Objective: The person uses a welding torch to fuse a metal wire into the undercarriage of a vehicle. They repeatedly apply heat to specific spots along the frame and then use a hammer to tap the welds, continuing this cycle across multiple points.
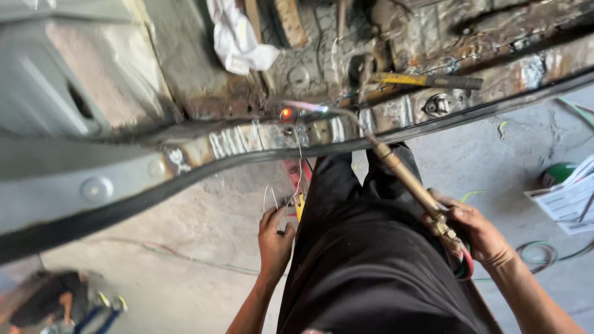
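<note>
1. Near: the person's legs in black trousers (365, 260) fill the lower centre, over a concrete floor (185, 260).
2. Left hand (275, 238), near centre-left: fingers closed around thin filler wire (299, 167). The wire runs up from the hand toward the metal edge above.
3. Right hand (479, 232), near right: gripping the brass torch (408, 179) at its valve end. Red and green hoses (465, 263) leave the torch just below the hand.
4. The torch tube slopes up and left from the right hand. Its bent tip reaches the sill seam (309, 133), with a flame at the end.
5. A glowing orange spot (286, 114) sits on the seam just left of the flame, close to the top of the wire.
6. The sill is a long, scorched, rusty metal edge crossing the frame from lower left to upper right.
7. Far, beyond the sill: a yellow-handled hammer (427, 80) lies on the rusted panel, right of centre.
8. Far, upper centre-left: a white rag (238, 37).
9. Right edge, on the floor: a green round thing (557, 173) beside white papers (569, 198); I can't tell what the green thing is.
10. Lower left corner: another person (55, 303), blurred.
</note>
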